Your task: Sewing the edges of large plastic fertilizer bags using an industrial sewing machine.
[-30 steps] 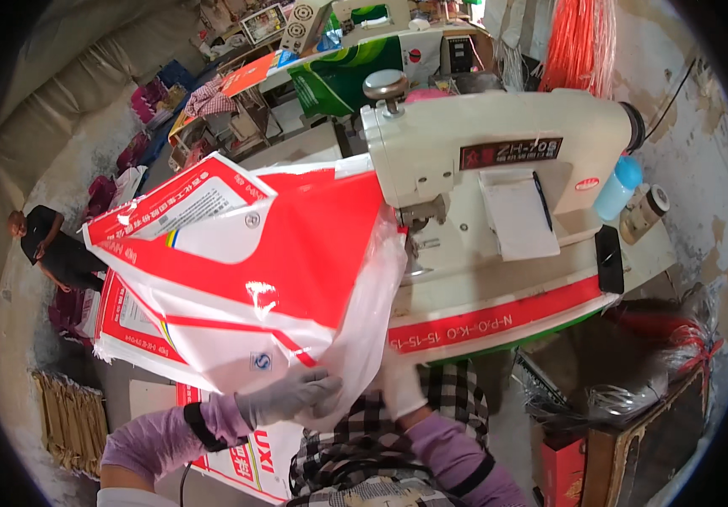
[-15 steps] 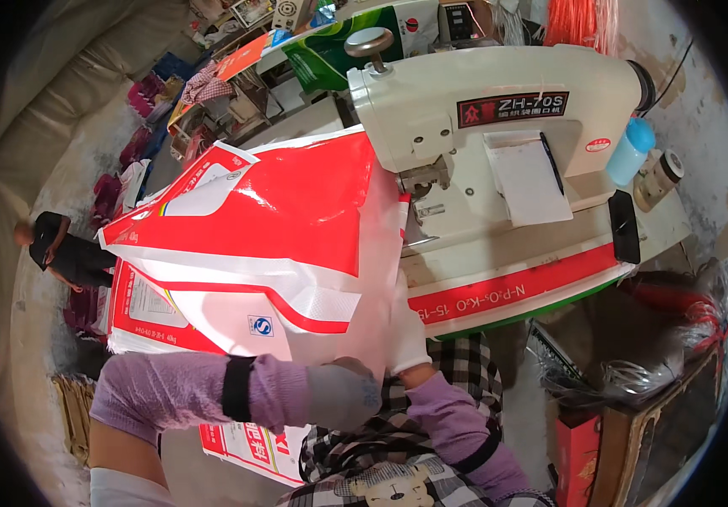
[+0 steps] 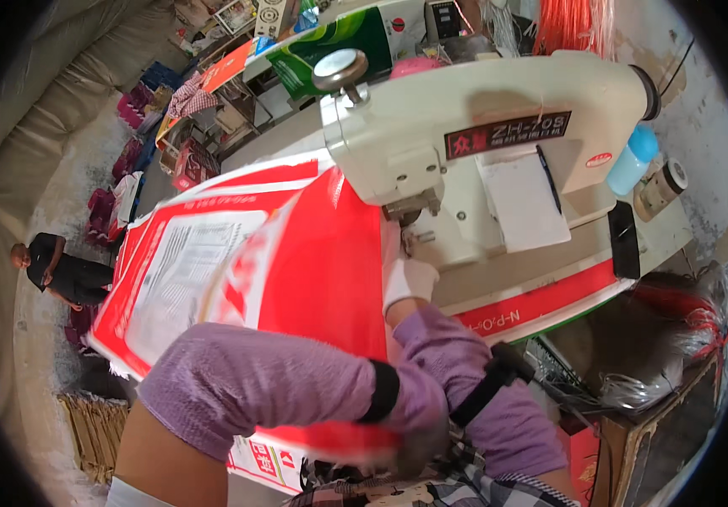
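A red and white woven sack (image 3: 322,270) lies under my arms, its right edge reaching the head of a cream sewing machine (image 3: 415,127). My right hand (image 3: 410,280), in a white glove, is at that edge just below the needle area, with the fingers closed on the sack. My left arm crosses in front of my body toward the right. At its end my left hand (image 3: 425,446), in a grey glove, is low near my lap beside the sack's lower edge. Motion blur hides its fingers.
A notepad (image 3: 523,198) with a pen and a black phone (image 3: 623,239) rest on the machine table. Behind them stand a blue bottle (image 3: 632,160) and a thread spool (image 3: 661,184). Another person (image 3: 64,270) stands at far left. Bundled plastic strips (image 3: 693,338) are at right.
My left hand has moved right and down toward my lap, while my right hand has moved up toward the needle area. The sack has turned, showing a different printed face.
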